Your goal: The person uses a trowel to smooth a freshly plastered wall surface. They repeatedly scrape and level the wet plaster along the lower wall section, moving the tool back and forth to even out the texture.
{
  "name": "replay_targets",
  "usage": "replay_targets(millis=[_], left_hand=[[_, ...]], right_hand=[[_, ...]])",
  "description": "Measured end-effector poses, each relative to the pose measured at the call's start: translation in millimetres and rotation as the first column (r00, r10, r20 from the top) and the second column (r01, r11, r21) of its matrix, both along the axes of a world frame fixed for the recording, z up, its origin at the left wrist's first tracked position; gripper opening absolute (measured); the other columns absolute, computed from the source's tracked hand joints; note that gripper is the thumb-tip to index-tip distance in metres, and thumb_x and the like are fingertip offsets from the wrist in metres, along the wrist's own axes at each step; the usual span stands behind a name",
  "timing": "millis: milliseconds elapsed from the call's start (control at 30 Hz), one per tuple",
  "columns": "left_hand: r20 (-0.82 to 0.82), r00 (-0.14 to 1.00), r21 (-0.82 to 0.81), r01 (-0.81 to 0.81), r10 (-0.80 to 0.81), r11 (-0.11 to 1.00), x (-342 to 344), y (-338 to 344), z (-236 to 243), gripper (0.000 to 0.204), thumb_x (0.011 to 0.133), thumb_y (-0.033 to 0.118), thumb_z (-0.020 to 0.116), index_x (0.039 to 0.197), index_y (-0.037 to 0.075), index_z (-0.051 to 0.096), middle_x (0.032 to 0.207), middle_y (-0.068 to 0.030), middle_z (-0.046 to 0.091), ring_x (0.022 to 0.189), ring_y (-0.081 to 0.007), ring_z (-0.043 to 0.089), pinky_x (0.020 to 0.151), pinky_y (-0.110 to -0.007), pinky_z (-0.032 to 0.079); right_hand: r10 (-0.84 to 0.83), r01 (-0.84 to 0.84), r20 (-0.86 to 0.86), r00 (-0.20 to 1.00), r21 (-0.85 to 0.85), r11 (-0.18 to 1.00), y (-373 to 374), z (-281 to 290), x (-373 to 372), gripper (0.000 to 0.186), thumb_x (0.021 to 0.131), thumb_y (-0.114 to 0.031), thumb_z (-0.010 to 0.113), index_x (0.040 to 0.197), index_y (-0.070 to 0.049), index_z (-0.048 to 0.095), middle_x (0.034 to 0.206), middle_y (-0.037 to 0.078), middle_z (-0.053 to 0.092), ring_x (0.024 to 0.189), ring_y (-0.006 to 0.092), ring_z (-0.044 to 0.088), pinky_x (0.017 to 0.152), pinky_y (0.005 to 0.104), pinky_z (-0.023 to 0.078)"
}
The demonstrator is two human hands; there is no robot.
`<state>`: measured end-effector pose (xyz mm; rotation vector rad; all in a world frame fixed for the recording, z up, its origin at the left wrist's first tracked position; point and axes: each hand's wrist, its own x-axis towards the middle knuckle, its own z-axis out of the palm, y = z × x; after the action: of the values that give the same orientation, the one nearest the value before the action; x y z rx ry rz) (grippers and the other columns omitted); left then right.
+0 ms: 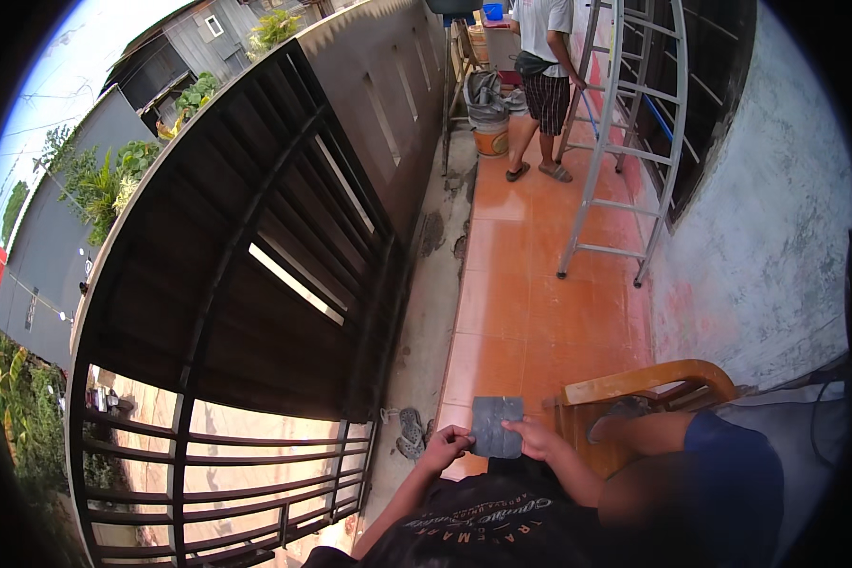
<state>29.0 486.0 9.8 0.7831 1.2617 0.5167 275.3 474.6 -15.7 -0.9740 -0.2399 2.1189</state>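
Observation:
Between my two hands is a dark grey square sheet [498,426], creased across the middle and resembling sandpaper. My left hand [450,446] pinches its lower left edge, fingers curled and thumb pressed in. On the right edge, my right hand [538,439] grips the sheet with the thumb lying on top; its other fingers are mostly hidden. The sheet is held low in front of my black shirt [511,521], above the orange tiles.
A wooden armchair [648,381] and a leg in blue shorts [729,464] are close on my right. Ahead stands an aluminium stepladder [625,151], with another person [545,85] beside it. A dark metal gate [246,246] runs along the left; sandals [411,434] lie near it.

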Motion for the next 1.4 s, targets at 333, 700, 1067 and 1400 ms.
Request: replay_targets(millis=[333,700,1067,1400], left_hand=[[-0.115,0.991,0.157,-0.056,0.074,0.986,6.6,306.5,5.2,0.019,0.087,0.016,0.08,0.085,0.005,0.064,0.072,0.0031,0.061,0.064,-0.0059,0.052,0.059,-0.023,0.042],[-0.116,0.98,0.167,0.181,-0.163,0.969,55.9,681.5,28.8,0.02,0.089,0.019,0.078,0.095,0.003,0.067,0.081,-0.0001,0.066,0.076,-0.008,0.059,0.071,-0.026,0.048],[-0.138,0.889,0.404,-0.353,0.438,0.844,29.4,1017.4,5.1,0.011,0.097,0.012,0.064,0.095,0.002,0.065,0.08,0.0014,0.063,0.073,-0.0052,0.055,0.069,-0.022,0.045],[-0.603,0.326,0.697,-0.23,0.728,0.679,-28.5,1268.5,-112.6,0.016,0.097,0.017,0.064,0.092,0.002,0.065,0.073,-0.0009,0.062,0.065,-0.0075,0.054,0.063,-0.025,0.045]], right_hand=[[0.17,-0.188,0.153,0.973,0.11,0.976,322.1,37.6,-5.0,0.031,0.1,-0.015,0.063,0.126,0.001,0.059,0.119,0.011,0.069,0.108,0.0239,0.069,0.095,0.0435,0.056],[-0.154,0.156,0.1,0.983,-0.009,0.988,645.0,49.2,57.0,0.026,0.102,-0.01,0.057,0.125,0.002,0.058,0.121,0.016,0.068,0.106,0.0288,0.07,0.094,0.047,0.057],[-0.354,0.421,0.348,0.868,-0.138,0.896,984.5,-67.0,119.8,0.021,0.103,-0.013,0.053,0.118,0.0,0.058,0.117,0.013,0.065,0.107,0.0233,0.064,0.092,0.038,0.053],[0.07,-0.07,0.69,0.72,-0.028,0.997,1422.2,-347.0,24.2,0.044,0.104,-0.025,0.047,0.134,0.006,0.053,0.114,0.018,0.064,0.108,0.0251,0.059,0.096,0.0374,0.044]])
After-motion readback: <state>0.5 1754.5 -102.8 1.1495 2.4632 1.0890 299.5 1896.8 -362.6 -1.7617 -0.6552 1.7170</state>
